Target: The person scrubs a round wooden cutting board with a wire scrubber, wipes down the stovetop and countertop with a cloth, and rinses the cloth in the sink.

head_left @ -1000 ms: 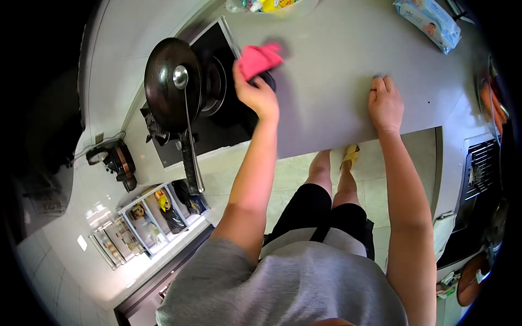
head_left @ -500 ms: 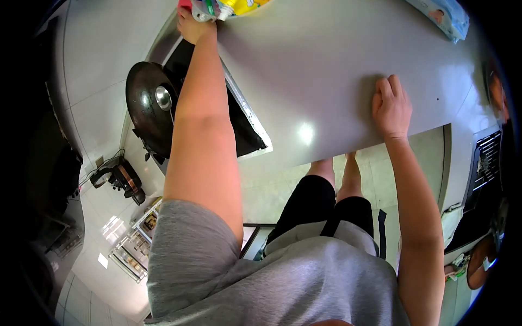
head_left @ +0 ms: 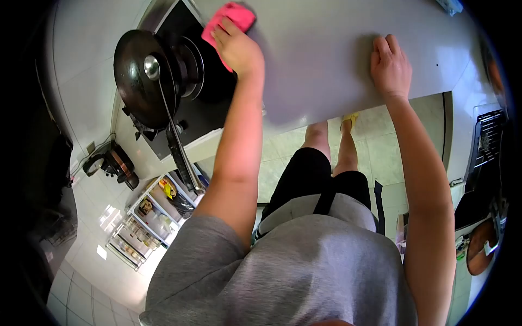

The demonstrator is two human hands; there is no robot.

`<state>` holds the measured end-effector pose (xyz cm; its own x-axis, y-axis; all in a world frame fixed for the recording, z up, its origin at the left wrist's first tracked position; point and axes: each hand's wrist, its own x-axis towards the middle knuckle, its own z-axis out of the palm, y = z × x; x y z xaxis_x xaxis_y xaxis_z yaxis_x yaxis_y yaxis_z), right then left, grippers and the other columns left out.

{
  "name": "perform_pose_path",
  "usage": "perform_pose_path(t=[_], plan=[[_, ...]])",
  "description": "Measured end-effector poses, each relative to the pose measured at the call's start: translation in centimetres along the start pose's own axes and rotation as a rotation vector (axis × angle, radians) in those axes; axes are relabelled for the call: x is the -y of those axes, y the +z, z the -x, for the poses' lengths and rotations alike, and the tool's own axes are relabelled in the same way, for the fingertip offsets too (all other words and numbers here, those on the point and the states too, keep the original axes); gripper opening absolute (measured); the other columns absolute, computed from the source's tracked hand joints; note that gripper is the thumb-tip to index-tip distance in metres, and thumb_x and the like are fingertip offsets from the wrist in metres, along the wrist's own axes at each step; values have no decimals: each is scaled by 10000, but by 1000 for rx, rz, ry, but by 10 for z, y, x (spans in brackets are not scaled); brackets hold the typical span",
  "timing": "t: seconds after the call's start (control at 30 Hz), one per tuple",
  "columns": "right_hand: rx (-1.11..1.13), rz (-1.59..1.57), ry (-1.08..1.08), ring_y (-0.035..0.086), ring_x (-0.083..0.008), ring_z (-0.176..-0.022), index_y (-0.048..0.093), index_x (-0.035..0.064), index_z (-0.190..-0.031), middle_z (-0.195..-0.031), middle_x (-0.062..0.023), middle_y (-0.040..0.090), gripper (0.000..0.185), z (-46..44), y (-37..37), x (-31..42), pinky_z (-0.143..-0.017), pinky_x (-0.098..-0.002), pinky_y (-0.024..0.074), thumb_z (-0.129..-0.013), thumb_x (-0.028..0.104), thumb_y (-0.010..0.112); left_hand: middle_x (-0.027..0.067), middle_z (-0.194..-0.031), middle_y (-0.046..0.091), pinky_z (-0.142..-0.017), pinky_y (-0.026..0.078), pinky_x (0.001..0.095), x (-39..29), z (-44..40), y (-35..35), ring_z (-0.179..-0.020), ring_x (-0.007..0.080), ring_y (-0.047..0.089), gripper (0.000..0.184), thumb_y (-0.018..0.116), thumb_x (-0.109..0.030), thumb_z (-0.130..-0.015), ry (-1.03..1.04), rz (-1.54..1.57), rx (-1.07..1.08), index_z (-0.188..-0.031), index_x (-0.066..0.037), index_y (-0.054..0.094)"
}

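Observation:
At the top of the head view, my left hand (head_left: 237,50) presses a pink cloth (head_left: 243,16) onto the worktop, its fingers closed over it. The cloth spans the border between the grey counter (head_left: 315,60) and the black stove (head_left: 216,103). My right hand (head_left: 391,68) rests on the counter further right, fingers curled in, with nothing visible in them. Left of my left forearm stands a dark wok (head_left: 138,89), tilted, with a metal ladle (head_left: 153,68) lying across it. The ladle's handle sticks out past the near edge of the stove.
A ring-shaped burner (head_left: 191,68) sits between the wok and my left hand. A black appliance with a copper-coloured band (head_left: 122,165) stands at the left by the wall. Below it is a shelf rack (head_left: 155,209) with packages. A pale blue packet (head_left: 450,6) shows at the top right.
My left hand has come back from the far counter and moved right, bringing the pink cloth into fuller view. The view has shifted, and the yellow packaging is out of frame. My right hand stays curled.

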<state>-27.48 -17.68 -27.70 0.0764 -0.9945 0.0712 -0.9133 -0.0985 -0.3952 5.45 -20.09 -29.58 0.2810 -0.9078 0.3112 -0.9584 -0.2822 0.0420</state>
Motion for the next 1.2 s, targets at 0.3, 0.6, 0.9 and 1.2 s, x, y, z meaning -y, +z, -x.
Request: perform_pose_path(t=[0.3, 0.6, 0.9, 1.2], plan=[[-35, 31, -5, 617, -287, -900, 564, 140, -942, -964, -40, 578, 61, 1, 0, 1, -764, -439, 510, -887, 151, 542, 296, -1493, 420, -1154, 342, 513, -49, 187, -86, -1391, 481, 399, 729, 609, 81, -748, -7, 130, 168, -1452, -12, 442], [-91, 4, -35, 617, -301, -913, 559, 135, -937, -956, -55, 582, 64, 3, 5, -5, -768, -447, 509, -907, 175, 520, 222, -1335, 593, -1092, 427, 432, -110, 117, -118, -1254, 418, 557, 752, 454, 184, -688, 22, 776, -2, -1365, -114, 588], [-66, 26, -7, 617, -305, -896, 563, 144, -943, -958, -51, 586, 66, 3, 5, -4, -757, -456, 510, -915, 183, 518, 242, -1457, 464, -1091, 413, 527, 48, 33, -54, -1315, 480, 479, 491, 520, -131, -934, 147, -92, 178, -1422, -168, 553], [-59, 15, -12, 617, -304, -905, 574, 152, -951, -964, -47, 592, 75, 1, 6, -5, -767, -453, 509, -914, 188, 519, 307, -1226, 592, -845, 584, 455, -2, 153, -84, -1033, 493, 638, 452, 574, -88, -866, 135, -602, 141, -1311, -17, 605]])
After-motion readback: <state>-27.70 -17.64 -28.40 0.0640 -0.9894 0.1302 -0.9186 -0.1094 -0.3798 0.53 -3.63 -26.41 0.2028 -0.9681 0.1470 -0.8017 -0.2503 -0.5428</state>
